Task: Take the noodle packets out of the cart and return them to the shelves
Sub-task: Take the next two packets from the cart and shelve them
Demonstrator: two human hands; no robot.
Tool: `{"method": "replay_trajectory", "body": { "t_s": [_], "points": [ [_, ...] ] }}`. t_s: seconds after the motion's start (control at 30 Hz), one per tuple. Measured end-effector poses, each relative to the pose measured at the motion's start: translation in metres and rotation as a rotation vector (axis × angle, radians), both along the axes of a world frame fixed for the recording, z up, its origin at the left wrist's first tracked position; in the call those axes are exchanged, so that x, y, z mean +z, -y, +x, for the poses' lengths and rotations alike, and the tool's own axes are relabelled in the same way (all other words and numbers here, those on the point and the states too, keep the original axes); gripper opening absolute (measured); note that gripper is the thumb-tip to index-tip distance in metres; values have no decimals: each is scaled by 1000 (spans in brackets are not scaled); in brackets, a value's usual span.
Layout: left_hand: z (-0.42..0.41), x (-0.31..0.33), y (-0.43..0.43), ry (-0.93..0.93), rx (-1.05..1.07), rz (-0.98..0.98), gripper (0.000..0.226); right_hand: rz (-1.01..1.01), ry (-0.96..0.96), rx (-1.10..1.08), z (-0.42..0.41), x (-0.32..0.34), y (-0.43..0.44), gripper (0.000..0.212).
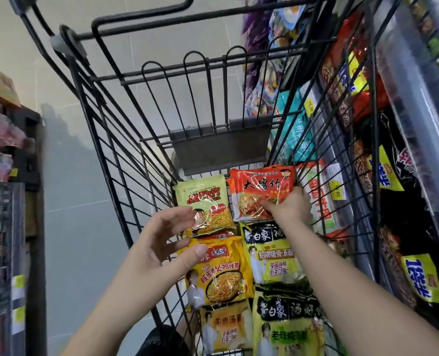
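Several noodle packets lie flat in the black wire cart [126,160]. My right hand [289,205] reaches deep into the cart and grips the lower right edge of an orange-red packet [259,186] at the far end. Beside that one sits a pale green packet [205,201]. My left hand [162,242] hovers open above the cart's left side, fingers spread, holding nothing. Nearer me lie a yellow packet [221,273], a green-and-black packet [272,253], another yellow one [226,327] and another green-and-black one [287,322].
Shelves [398,104] packed with noodle bags run along the right, close against the cart's side. A second shelf unit [5,176] stands on the left. Grey tiled floor [67,201] lies between. The cart's folded child seat flap [221,147] is at the far end.
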State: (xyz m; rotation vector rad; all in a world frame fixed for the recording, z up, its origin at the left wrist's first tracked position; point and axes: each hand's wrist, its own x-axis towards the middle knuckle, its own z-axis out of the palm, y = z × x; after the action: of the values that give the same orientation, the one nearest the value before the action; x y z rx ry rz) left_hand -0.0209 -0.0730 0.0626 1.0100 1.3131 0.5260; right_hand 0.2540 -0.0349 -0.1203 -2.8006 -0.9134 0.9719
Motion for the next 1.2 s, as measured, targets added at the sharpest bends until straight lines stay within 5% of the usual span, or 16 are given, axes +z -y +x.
{"method": "replay_trajectory", "body": {
  "t_s": [0.27, 0.67, 1.0, 1.2],
  "points": [
    [-2, 3, 2, 8, 19, 9, 75, 20, -222, -103, 14, -1, -3, 73],
    [-5, 3, 1, -29, 37, 52, 69, -22, -490, -131, 26, -9, -11, 99],
    [13, -12, 2, -240, 114, 28, 42, 205, -616, 48, 32, 43, -10, 19],
    [39, -76, -9, -461, 219, 41, 47, 264, -675, 60, 39, 90, 5, 14]
  ]
}}
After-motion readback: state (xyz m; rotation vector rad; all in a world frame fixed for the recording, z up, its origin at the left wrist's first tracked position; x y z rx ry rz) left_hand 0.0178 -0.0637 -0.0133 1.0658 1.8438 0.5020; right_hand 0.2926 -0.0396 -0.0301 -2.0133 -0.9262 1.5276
